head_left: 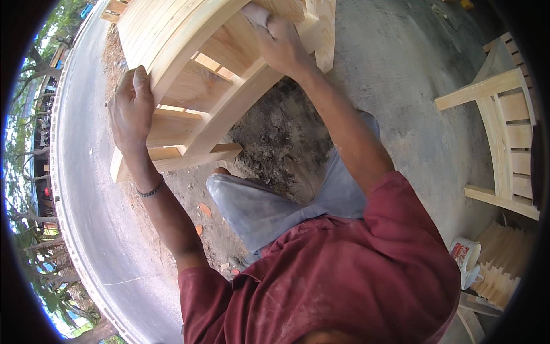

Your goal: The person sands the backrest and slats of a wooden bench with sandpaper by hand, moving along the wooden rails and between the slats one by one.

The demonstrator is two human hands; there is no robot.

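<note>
An unpainted wooden bench [220, 120] with slats and wide boards lies tipped in front of me at the upper left. My left hand [132, 109] is closed round the near left end of its long rail, thumb on top. Farther along the frame, my right hand [282, 47] pinches a pale, pinkish-grey folded piece of what looks like sandpaper [256, 14]. That piece rests against the inner face of a wide board between the rails. Some of my right fingers are hidden behind the hand.
A second slatted wooden frame [497, 137] stands at the right. Below it are a white bucket [465, 255] and a stack of thin wood strips [504, 261]. Dark, crumbly soil [281, 132] lies between my knees and the bench. A paved road [86, 189] runs along the left.
</note>
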